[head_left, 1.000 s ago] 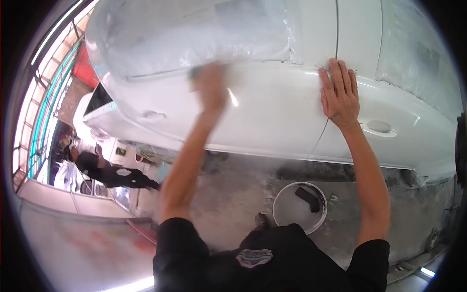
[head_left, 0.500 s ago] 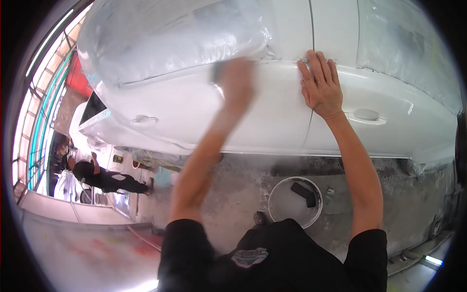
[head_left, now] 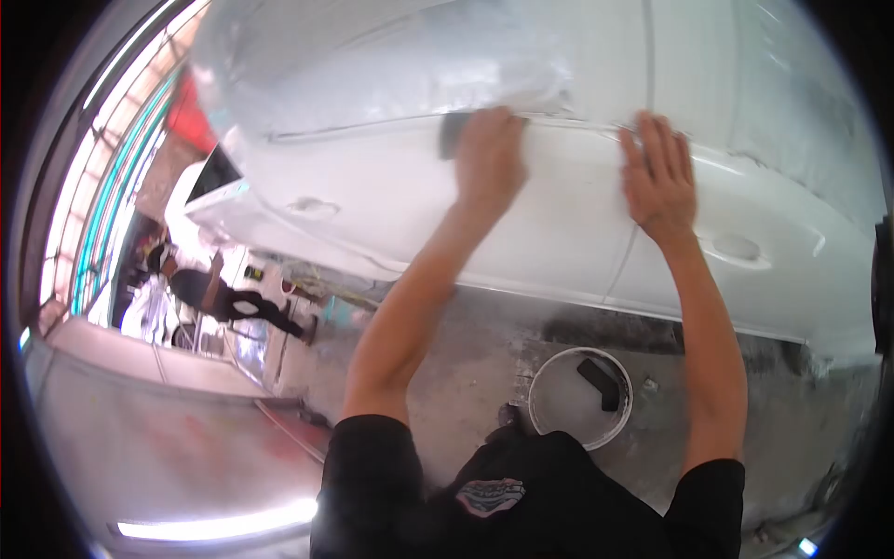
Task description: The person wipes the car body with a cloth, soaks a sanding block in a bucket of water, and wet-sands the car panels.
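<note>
White car (head_left: 559, 210) filled most of my view, its side turned toward the person standing against it. Cloudy plastic sheeting (head_left: 400, 84) lay over the window area, likely to shield what was beneath. Far left, beyond the car's end, a second person (head_left: 200, 291) in dark clothes stood well apart from this work.

Bucket (head_left: 627, 412) on the floor, close by the person's feet; I judged it placed there for easy reach. Its contents looked grey and cloudy.

Right hand (head_left: 659, 182): flat, fingers a little apart, grasping nothing. It seemed to rest on the panel just under the window line, over the seam between two doors, perhaps for steadiness. Left hand (head_left: 491, 158): fingers curled down over a pad, held against the car just below the sheeting's lower edge, presumably bent so as to press it flat. Slight blur hid the exact grip.

Bent black block (head_left: 601, 384) inside the bucket, toward its right side. Door handle (head_left: 738, 248) below and right of the right hand, untouched. Dark pad (head_left: 451, 137): only its left end showed past the knuckles.
</note>
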`<action>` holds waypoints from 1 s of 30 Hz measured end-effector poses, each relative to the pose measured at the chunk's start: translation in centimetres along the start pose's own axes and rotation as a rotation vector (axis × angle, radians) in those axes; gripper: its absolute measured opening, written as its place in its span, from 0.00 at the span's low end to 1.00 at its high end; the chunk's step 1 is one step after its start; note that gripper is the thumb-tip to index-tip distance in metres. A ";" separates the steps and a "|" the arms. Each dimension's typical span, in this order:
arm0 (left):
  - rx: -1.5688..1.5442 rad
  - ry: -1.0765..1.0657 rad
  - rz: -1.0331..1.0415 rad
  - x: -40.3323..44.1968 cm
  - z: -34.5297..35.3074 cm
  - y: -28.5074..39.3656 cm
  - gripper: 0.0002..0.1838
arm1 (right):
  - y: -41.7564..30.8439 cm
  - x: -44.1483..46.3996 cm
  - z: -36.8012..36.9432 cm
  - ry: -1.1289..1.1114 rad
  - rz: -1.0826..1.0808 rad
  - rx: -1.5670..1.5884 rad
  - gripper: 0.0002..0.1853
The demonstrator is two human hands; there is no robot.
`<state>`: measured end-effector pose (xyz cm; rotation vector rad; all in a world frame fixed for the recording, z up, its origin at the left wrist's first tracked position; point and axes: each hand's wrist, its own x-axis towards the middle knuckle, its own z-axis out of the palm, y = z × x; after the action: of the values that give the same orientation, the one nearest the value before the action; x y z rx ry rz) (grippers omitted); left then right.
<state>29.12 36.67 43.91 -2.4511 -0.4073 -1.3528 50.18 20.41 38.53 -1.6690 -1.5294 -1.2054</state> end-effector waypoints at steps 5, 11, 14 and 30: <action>0.131 -0.077 0.071 -3.7 -5.0 -12.1 0.16 | -0.4 0.0 0.0 -0.032 -0.025 0.001 0.28; 0.258 -0.053 -0.154 -5.7 -9.0 -20.5 0.09 | -0.6 -0.1 0.2 -0.054 -0.001 -0.065 0.29; 0.069 0.127 -0.002 -6.0 -4.0 -15.4 0.10 | -0.7 0.1 0.2 -0.034 -0.054 -0.076 0.27; 0.030 0.048 0.115 -8.8 -11.1 -29.2 0.14 | 0.3 -0.4 1.4 -0.072 -0.105 -0.172 0.27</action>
<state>4.73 58.01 45.88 -2.3739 -0.2692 -1.3452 50.80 21.37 37.58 -1.7779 -1.6140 -1.3800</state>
